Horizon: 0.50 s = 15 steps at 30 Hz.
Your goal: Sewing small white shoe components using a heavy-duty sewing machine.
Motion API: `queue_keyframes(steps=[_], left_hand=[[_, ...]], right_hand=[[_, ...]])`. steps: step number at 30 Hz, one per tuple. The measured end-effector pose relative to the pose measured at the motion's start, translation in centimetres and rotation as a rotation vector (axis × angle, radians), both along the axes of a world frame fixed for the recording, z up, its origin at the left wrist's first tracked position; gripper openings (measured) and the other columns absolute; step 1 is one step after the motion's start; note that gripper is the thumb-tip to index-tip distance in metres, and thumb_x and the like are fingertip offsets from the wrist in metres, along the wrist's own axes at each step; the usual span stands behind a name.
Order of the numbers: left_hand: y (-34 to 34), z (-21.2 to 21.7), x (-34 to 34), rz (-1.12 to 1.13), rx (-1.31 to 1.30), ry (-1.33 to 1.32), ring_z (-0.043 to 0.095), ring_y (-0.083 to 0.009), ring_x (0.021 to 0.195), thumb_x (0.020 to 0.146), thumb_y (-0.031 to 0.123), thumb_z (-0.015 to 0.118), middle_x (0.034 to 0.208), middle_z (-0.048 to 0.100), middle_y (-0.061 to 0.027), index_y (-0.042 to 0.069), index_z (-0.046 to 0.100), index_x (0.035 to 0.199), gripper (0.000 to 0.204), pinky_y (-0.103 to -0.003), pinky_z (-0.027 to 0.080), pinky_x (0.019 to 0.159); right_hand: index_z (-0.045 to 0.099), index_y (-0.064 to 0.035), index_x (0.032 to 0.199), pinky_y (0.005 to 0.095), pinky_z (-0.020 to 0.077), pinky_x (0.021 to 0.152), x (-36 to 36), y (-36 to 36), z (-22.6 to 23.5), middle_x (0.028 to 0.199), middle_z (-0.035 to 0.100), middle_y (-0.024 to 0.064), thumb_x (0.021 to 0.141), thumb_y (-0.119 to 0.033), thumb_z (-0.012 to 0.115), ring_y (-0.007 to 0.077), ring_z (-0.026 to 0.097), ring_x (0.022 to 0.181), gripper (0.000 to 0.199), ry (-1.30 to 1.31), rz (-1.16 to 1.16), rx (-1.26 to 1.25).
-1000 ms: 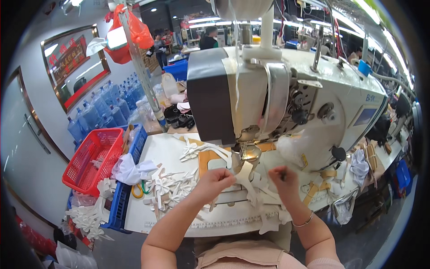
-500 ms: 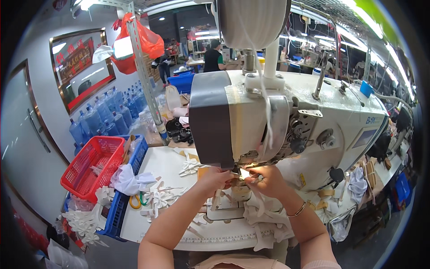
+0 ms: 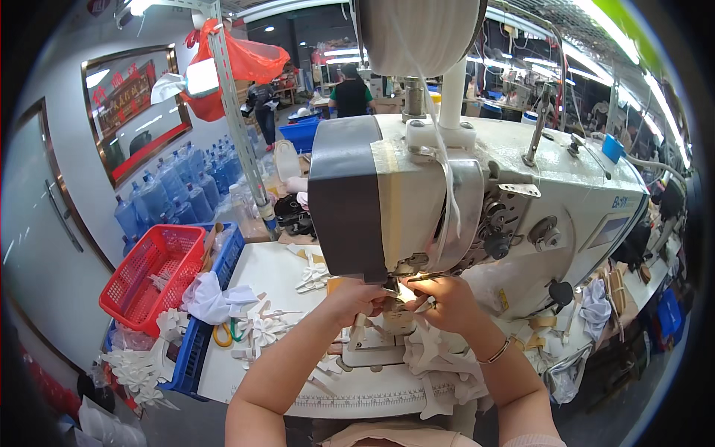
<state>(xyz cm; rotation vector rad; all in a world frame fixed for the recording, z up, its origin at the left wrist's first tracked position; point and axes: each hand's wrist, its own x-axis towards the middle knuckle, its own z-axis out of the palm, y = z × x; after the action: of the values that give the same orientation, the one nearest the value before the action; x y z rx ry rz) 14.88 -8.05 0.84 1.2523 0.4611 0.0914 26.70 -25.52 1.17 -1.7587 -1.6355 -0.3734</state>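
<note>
My left hand (image 3: 354, 302) is closed in a pinch just left of the lit needle area of a large white-and-grey sewing machine (image 3: 348, 201). On the other side of the needle, my right hand (image 3: 447, 304) is closed too, its fingertips on a small white piece (image 3: 406, 293). Left fingertips meet that piece's other edge; the exact grip is partly hidden under the machine head. Below my right hand, a string of white cut pieces (image 3: 436, 357) hangs over the table's front edge. More white strappy pieces (image 3: 264, 328) lie left of my left forearm.
A red basket (image 3: 123, 287) rests on a blue crate (image 3: 190, 357) at the left, with a white cloth (image 3: 212, 296) beside it. Scissors with orange and green handles (image 3: 223, 334) lie near the crate. A tape spool (image 3: 417, 37) sits above the machine. Scraps (image 3: 536, 331) lie right.
My right hand has shifted slightly, while the left stays near the needle. The view has moved a little. In the background, a person has turned and the red bag appears spread wider.
</note>
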Motion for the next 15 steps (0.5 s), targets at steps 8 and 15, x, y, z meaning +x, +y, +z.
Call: queue_keyframes(steps=[8,15], left_hand=[[1.0,-0.9,0.3,-0.079,0.058,-0.085,0.058,-0.0137,0.078,0.079,0.016,0.07,0.086,0.061,-0.0034,0.007,0.063,0.096,0.02,-0.029,0.047,0.065],[1.6,-1.3,0.8,-0.138,0.1,-0.097,0.057,-0.0134,0.079,0.082,0.02,0.068,0.087,0.061,-0.0031,0.008,0.063,0.098,0.021,-0.03,0.049,0.068]], right_hand=[[0.067,-0.0082,0.103,0.0333,0.0488,0.06,-0.1,0.0,0.2,0.079,0.066,0.0083,0.068,-0.023,0.073,0.0255,0.063,0.069,0.039,-0.036,0.007,0.036],[0.066,-0.0047,0.101,0.0338,0.0504,0.062,0.0,0.1,-0.1,0.082,0.068,0.0092,0.067,-0.023,0.073,0.0262,0.065,0.071,0.039,-0.016,-0.008,0.022]])
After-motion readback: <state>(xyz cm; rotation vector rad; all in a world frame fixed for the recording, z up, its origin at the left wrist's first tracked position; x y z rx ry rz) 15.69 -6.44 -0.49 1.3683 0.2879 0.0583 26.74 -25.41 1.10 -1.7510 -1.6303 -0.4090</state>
